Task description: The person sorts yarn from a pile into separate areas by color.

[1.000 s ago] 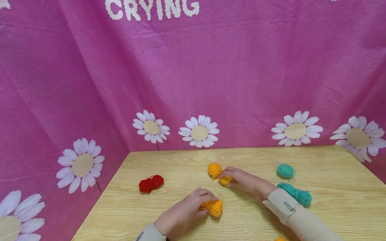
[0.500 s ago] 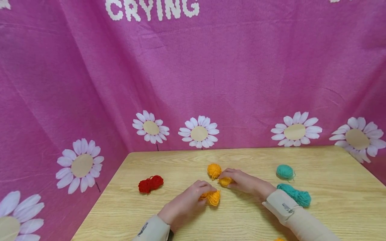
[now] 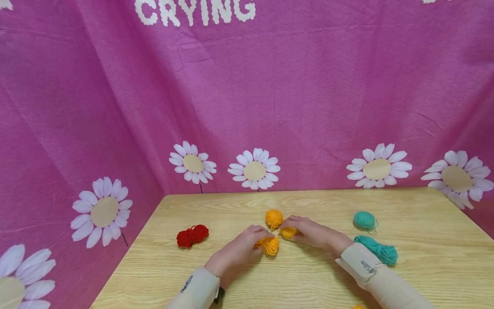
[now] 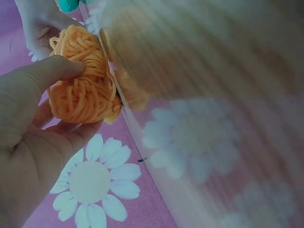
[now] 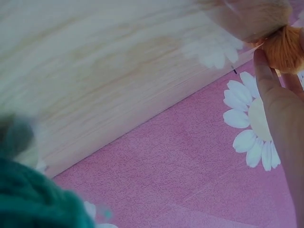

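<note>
My left hand [image 3: 247,243] grips a small orange yarn skein [image 3: 272,246], tied at its middle, low over the table. In the left wrist view the thumb lies across that orange skein [image 4: 83,90] and the fingers curl beneath it. Just to the right, my right hand [image 3: 308,231] holds a second orange yarn bundle [image 3: 288,233] on the table, partly covered by its fingers. Behind both, an orange yarn ball [image 3: 274,219] sits close to the right fingertips. The right wrist view catches the right hand's orange bundle [image 5: 285,50] at its edge.
A red yarn skein [image 3: 192,236] lies on the table's left side. To the right are a teal yarn ball [image 3: 364,220] and a teal skein [image 3: 378,249] beside the right forearm. Some orange yarn [image 3: 357,307] shows at the bottom edge. A pink flowered cloth [image 3: 308,107] hangs behind.
My left hand has carried its orange skein away from me, up beside the other orange yarn. The right hand has stayed almost still on its bundle.
</note>
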The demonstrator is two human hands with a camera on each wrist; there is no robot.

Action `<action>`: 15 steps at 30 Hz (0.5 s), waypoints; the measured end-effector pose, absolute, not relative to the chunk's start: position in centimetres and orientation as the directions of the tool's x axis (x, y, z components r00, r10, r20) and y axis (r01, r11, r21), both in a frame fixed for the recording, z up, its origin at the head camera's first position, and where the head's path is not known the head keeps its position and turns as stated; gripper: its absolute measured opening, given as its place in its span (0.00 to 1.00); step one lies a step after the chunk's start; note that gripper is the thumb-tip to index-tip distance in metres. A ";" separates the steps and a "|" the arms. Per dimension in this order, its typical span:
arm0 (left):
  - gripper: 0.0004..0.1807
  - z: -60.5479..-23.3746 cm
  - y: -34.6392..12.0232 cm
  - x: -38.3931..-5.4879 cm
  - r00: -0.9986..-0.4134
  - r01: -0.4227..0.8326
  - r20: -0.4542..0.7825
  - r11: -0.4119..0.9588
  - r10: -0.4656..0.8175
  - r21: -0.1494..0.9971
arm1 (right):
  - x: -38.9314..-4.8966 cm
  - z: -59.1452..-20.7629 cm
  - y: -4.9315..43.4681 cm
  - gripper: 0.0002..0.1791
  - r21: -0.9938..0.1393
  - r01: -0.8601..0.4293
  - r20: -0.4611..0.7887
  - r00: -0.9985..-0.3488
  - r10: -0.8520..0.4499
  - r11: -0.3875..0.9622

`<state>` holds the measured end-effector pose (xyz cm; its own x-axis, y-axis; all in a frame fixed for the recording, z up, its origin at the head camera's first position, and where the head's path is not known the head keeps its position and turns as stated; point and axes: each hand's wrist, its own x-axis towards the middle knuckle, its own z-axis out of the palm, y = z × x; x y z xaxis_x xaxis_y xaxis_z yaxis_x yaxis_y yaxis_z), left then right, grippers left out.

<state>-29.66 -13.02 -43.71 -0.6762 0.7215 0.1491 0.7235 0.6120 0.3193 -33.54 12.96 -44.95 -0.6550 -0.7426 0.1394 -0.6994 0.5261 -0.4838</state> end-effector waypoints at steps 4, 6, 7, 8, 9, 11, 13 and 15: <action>0.21 -43.8 -12.9 -30.2 -0.675 0.724 0.145 0.611 0.723 0.321 | -33.8 -45.2 12.9 0.19 -0.463 -0.724 0.161 -0.636 -0.755 0.511; 0.21 -43.9 -12.8 -30.4 -0.677 0.722 0.144 0.613 0.722 0.321 | -33.9 -45.2 13.0 0.18 -0.451 -0.740 0.176 -0.622 -0.763 0.499; 0.21 -43.9 -12.8 -30.5 -0.678 0.721 0.144 0.613 0.721 0.323 | -33.9 -45.3 13.0 0.18 -0.458 -0.737 0.173 -0.622 -0.764 0.497; 0.21 -43.9 -12.7 -30.7 -0.682 0.717 0.140 0.617 0.718 0.325 | -33.9 -45.3 13.0 0.18 -0.466 -0.734 0.171 -0.623 -0.763 0.495; 0.21 -43.9 -12.7 -30.8 -0.681 0.717 0.141 0.616 0.718 0.325 | -33.9 -45.3 13.0 0.19 -0.474 -0.729 0.168 -0.626 -0.762 0.494; 0.21 -43.9 -12.6 -31.0 -0.678 0.721 0.142 0.616 0.721 0.318 | -33.9 -45.3 13.0 0.19 -0.492 -0.719 0.161 -0.629 -0.760 0.491; 0.21 -44.0 -12.5 -31.3 -0.678 0.722 0.139 0.618 0.722 0.312 | -33.8 -45.2 13.0 0.19 -0.506 -0.710 0.156 -0.633 -0.758 0.489; 0.21 -44.0 -12.4 -31.5 -0.677 0.723 0.137 0.617 0.724 0.310 | -33.8 -45.2 13.0 0.19 -0.500 -0.716 0.161 -0.629 -0.761 0.486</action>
<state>-31.48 -12.42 -43.99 -0.6765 0.7236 0.1367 0.7229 0.6172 0.3105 -33.83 13.04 -45.24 -0.6287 -0.7609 0.1607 -0.7164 0.4864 -0.5002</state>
